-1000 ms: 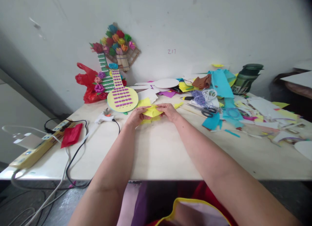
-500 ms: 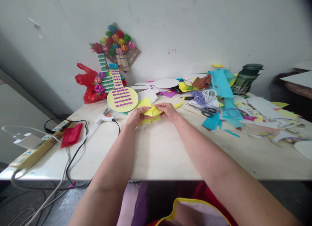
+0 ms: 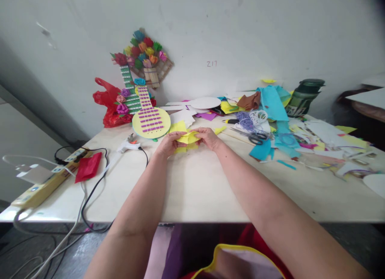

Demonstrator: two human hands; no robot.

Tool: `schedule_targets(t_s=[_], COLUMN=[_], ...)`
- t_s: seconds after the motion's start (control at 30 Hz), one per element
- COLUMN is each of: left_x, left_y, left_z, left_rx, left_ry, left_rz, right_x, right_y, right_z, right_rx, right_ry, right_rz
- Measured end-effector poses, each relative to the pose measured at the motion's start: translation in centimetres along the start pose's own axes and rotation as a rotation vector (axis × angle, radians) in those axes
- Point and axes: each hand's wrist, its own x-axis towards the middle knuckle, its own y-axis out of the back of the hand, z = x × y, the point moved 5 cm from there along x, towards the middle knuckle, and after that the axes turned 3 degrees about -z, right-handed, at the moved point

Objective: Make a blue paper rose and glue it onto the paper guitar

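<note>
A piece of yellow crepe paper (image 3: 188,138) is stretched between my two hands, just above the table. My left hand (image 3: 171,143) pinches its left edge, and my right hand (image 3: 208,138) grips the opposite edge with thumb and fingers. More yellow paper (image 3: 178,127) lies behind and under the hands. Close to my left hand, a guitar-shaped craft (image 3: 151,123) with a pale yellow round body and purple strips leans toward the back. Fingertips under the paper are partly hidden.
A white glue gun (image 3: 128,145) and a power strip (image 3: 51,178) with cables lie on the left. Scissors (image 3: 255,138), yarn (image 3: 248,120), blue paper (image 3: 273,102) and many scraps cover the right side. A dark green bottle (image 3: 305,97) stands at the back right.
My right thumb and fingers have shifted slightly on the yellow paper, whose folds look a little different. Both hands stay in nearly the same place.
</note>
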Motion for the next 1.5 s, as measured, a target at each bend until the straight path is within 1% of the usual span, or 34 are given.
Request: schedule_targets(t_s=[0.1,0.27,0.47,0.53,0.63,0.73,0.83,0.97,1.17,1.27,1.5], left_x=[0.0,0.2,0.2,0.1,0.1,0.1,0.0,0.0,0.2,0.2,0.3], left_y=[0.1,0.1,0.1,0.1,0.0,-0.1,-0.2,-0.2,0.2,0.5,1.0], left_z=[0.0,-0.1,0.2,0.3,0.3,0.3,0.5,0.6,0.2,0.0,-0.3], left_rx=[0.002,-0.002,0.021,0.052,0.119,0.174,0.234,0.221,0.152,0.124,0.188], left_ry=[-0.011,-0.022,-0.098,-0.125,-0.12,-0.105,-0.123,-0.149,-0.093,-0.063,-0.02], left_rz=[0.012,0.011,-0.014,-0.007,0.009,0.02,0.036,0.049,0.018,0.043,0.077], right_x=[0.0,-0.2,-0.2,0.0,0.3,0.5,0.6,0.6,0.6,0.5,0.5], right_y=[0.0,-0.2,-0.5,-0.4,0.0,0.2,0.4,0.6,0.7,0.7,0.7], right_z=[0.1,-0.1,-0.5,-0.4,0.0,0.3,0.4,0.4,0.3,0.1,0.2], right_rx=[-0.005,0.012,0.051,0.01,-0.086,-0.157,-0.202,-0.225,-0.277,-0.266,-0.258], right_ry=[-0.013,-0.004,0.048,0.063,0.066,0.066,0.058,0.061,0.08,0.083,0.089], right_rz=[0.03,0.039,-0.027,-0.002,0.068,0.1,0.131,0.178,0.194,0.201,0.189])
